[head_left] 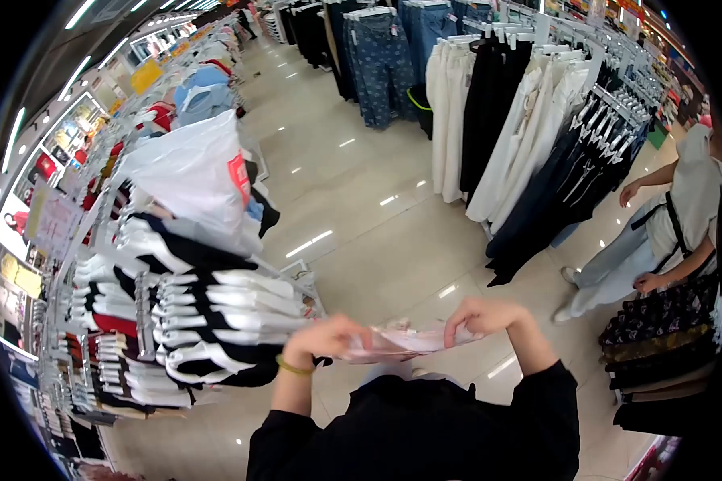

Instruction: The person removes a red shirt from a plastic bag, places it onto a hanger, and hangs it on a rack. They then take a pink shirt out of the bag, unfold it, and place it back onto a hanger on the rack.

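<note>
A pale pink garment (409, 345) is stretched between my two hands in front of my body; its exact kind I cannot make out. My left hand (326, 337), with a yellowish bangle (294, 365) at the wrist, is closed on its left end. On the other end my right hand (488, 316) pinches the fabric with thumb and fingers. Beside my left hand hang several white and black tops (225, 309) on a rack.
White and black trousers (501, 120) and patterned jeans (379, 68) hang on racks ahead. To the right stands another person (674, 216) by dark patterned clothes (658, 325). A white top (192, 172) tops the left rack; a tiled aisle (321, 172) runs between.
</note>
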The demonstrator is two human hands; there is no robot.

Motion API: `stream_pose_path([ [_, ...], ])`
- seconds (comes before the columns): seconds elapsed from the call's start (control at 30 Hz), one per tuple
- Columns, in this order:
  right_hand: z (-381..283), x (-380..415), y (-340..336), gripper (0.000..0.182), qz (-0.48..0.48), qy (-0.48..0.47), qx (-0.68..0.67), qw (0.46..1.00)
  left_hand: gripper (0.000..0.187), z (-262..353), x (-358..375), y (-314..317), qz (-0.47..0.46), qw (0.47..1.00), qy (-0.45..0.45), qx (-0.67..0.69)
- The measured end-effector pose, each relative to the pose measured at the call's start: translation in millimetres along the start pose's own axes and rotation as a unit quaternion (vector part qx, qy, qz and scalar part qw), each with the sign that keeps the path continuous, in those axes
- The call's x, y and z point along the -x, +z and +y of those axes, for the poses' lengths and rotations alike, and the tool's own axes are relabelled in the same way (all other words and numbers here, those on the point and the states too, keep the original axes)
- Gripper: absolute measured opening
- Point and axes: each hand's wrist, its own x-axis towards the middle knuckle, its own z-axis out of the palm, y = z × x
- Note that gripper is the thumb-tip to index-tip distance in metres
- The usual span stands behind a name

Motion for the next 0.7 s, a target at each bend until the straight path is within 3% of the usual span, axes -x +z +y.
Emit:
stream_pose_path([
  [0.03,-19,-1,-24,0.02,0.084,-0.071,-0.073,0.991,0.027,-4,-9,-23,0.107,0.983,0.122,0.082],
  [0.07,-33,-7,-48,0.019,0.167,-0.14,-0.145,0.965,0.032,-11,-19,-44,0.221,0.929,0.198,0.223],
  [0.1,-33,-21,-80,0.027,0.247,-0.185,-0.253,0.917,0.038,-18,-34,-62,0.328,0.835,0.261,0.357],
  [0.13,-41,-34,-111,0.044,0.326,-0.239,-0.313,0.86,0.042,30,-58,-69,0.461,0.692,0.232,0.505],
  [0.17,-52,-50,-141,0.048,0.293,-0.307,-0.398,0.814,0.046,34,-87,-87,0.478,0.627,0.324,0.522],
  [0.2,-58,-62,-166,0.053,0.253,-0.374,-0.476,0.755,0.053,34,-99,-108,0.373,0.56,0.313,0.67],
  [0.23,-31,-75,-185,0.053,0.254,-0.371,-0.476,0.756,0.052,29,-113,-121,0.335,0.529,0.317,0.712],
  [0.33,53,-129,-226,0.067,0.312,-0.274,-0.592,0.691,0.051,-14,-152,-128,0.313,0.502,0.262,0.762],
  [0.47,90,-152,-235,0.07,0.23,-0.267,-0.683,0.641,0.049,-66,-189,-149,0.323,0.492,0.173,0.789],
  [0.5,98,-156,-236,0.071,0.21,-0.262,-0.707,0.622,0.048,-74,-199,-157,0.319,0.511,0.148,0.784],
  [0.53,93,-160,-250,0.068,0.182,-0.302,-0.675,0.649,0.048,-80,-208,-172,0.324,0.54,0.129,0.766],
  [0.6,96,-173,-289,0.06,0.189,-0.268,-0.676,0.66,0.047,-91,-226,-204,0.327,0.597,0.099,0.726],
  [0.7,86,-202,-348,0.051,0.218,-0.256,-0.694,0.636,0.045,-111,-258,-262,0.353,0.687,0.066,0.632],
])
